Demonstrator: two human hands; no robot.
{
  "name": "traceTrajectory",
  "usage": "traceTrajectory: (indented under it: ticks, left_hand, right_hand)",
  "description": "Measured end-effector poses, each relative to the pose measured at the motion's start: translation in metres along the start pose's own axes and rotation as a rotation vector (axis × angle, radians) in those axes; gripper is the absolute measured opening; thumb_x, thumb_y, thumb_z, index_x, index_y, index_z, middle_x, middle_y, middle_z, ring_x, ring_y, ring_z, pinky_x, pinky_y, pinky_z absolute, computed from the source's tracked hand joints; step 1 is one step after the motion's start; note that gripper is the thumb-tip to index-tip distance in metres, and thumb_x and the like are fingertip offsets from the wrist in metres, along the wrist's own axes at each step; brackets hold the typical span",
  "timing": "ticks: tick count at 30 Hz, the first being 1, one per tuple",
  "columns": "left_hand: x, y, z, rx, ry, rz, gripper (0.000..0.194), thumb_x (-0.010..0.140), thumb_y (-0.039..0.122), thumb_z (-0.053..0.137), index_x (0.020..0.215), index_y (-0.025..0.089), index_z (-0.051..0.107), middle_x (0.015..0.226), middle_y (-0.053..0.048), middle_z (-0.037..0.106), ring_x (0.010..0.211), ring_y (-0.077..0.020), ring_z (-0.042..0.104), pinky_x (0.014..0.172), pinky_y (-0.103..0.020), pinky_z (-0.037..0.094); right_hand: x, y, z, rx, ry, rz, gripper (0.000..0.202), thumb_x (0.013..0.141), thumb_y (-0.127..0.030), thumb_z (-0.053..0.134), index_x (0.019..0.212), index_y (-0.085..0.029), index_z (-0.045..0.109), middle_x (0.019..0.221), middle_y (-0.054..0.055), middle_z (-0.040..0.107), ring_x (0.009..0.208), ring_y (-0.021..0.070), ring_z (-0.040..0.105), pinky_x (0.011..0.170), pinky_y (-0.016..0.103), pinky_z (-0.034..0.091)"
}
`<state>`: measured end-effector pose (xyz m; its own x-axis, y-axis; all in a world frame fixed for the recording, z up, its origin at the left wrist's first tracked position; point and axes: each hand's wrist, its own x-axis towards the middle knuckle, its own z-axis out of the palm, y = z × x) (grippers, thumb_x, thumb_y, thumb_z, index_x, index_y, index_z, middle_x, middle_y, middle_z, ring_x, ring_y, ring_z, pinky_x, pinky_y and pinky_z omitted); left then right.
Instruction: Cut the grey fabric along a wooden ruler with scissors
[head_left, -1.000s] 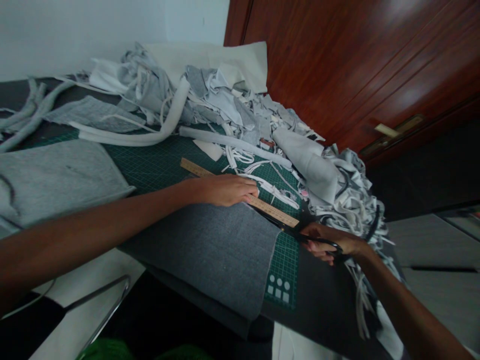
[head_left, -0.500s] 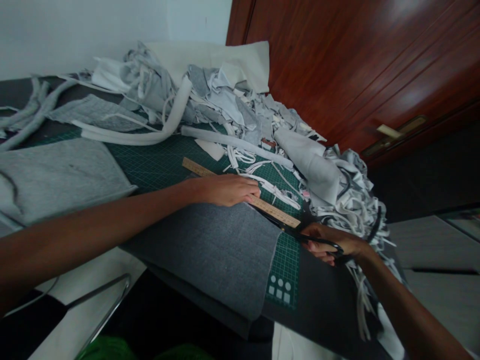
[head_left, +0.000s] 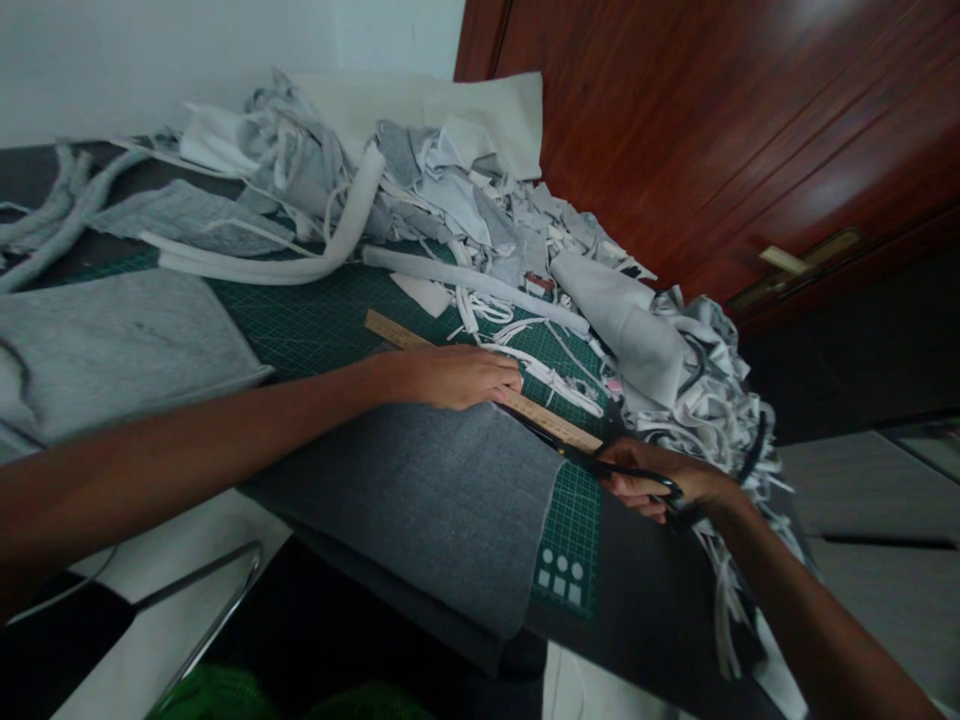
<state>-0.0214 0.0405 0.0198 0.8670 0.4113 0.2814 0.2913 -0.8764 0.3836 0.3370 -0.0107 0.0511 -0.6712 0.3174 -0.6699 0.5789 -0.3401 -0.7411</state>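
My right hand (head_left: 641, 480) grips the black handles of a pair of scissors (head_left: 585, 460), fingers closed round the loops. Their blades point left along the upper edge of a dark grey cloth (head_left: 435, 500), just below a wooden ruler (head_left: 555, 418). My left hand (head_left: 469, 378) presses the ruler down near its middle, fingers together and bent over it at the cloth's edge. The cloth lies partly on a green cutting mat (head_left: 574, 500) and hangs over the table's front edge. Blade tips are hard to make out against the dark cloth.
Beyond the ruler lie white cords (head_left: 555, 378) and a heap of grey and white fabric scraps (head_left: 480, 215) that runs round to the right. A light grey cloth (head_left: 127, 340) lies at the left. A wooden door (head_left: 675, 130) stands behind.
My right hand and the scissors have shifted slightly up and left along the ruler. My left hand stays on the ruler. The view has tilted a little.
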Motion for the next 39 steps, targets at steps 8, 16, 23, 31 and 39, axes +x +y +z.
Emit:
traceTrajectory:
  ticks: [8,16,23,31,39]
  left_hand:
    - [-0.003,-0.002,0.002,0.000,0.030,0.008,0.020,0.108,0.028,0.049,0.097,0.020,0.064,0.100,-0.007,0.068,0.093,-0.0197,0.062,0.086,-0.030,0.045]
    - [-0.002,-0.003,0.002,-0.005,0.029,0.018,0.020,0.107,0.027,0.050,0.095,0.020,0.064,0.099,-0.007,0.068,0.092,-0.0197,0.062,0.085,-0.030,0.046]
    - [-0.002,-0.005,0.003,0.005,-0.006,-0.004,0.022,0.108,0.028,0.048,0.097,0.020,0.064,0.100,-0.008,0.068,0.092,-0.0204,0.062,0.084,-0.031,0.046]
    - [-0.002,-0.012,0.007,-0.020,-0.017,0.003,0.023,0.109,0.032,0.046,0.102,0.020,0.065,0.103,-0.009,0.068,0.098,-0.0218,0.063,0.089,-0.032,0.046]
    - [-0.002,-0.009,0.004,-0.053,-0.020,-0.008,0.022,0.107,0.030,0.047,0.102,0.020,0.066,0.103,-0.009,0.068,0.099,-0.0221,0.063,0.091,-0.032,0.046]
  right_hand:
    - [-0.001,0.000,0.004,-0.063,0.048,-0.015,0.058,0.087,-0.065,0.079,0.074,-0.020,0.046,0.055,-0.009,0.043,0.042,0.0036,0.037,0.038,0.016,0.040]
    - [0.001,0.006,0.000,-0.023,0.083,0.022,0.057,0.086,-0.062,0.081,0.071,-0.020,0.045,0.052,-0.010,0.042,0.039,0.0034,0.036,0.035,0.015,0.036]
    - [0.002,0.004,0.000,-0.023,0.079,0.012,0.056,0.086,-0.061,0.082,0.071,-0.020,0.047,0.052,-0.010,0.044,0.038,0.0035,0.038,0.034,0.015,0.036]
    - [0.001,0.002,0.002,-0.022,0.088,0.018,0.055,0.086,-0.058,0.083,0.071,-0.020,0.047,0.053,-0.010,0.044,0.038,0.0030,0.037,0.033,0.014,0.034]
    - [0.002,0.007,-0.002,-0.044,0.084,0.005,0.054,0.089,-0.058,0.080,0.070,-0.020,0.047,0.052,-0.010,0.044,0.038,0.0033,0.038,0.035,0.014,0.037]
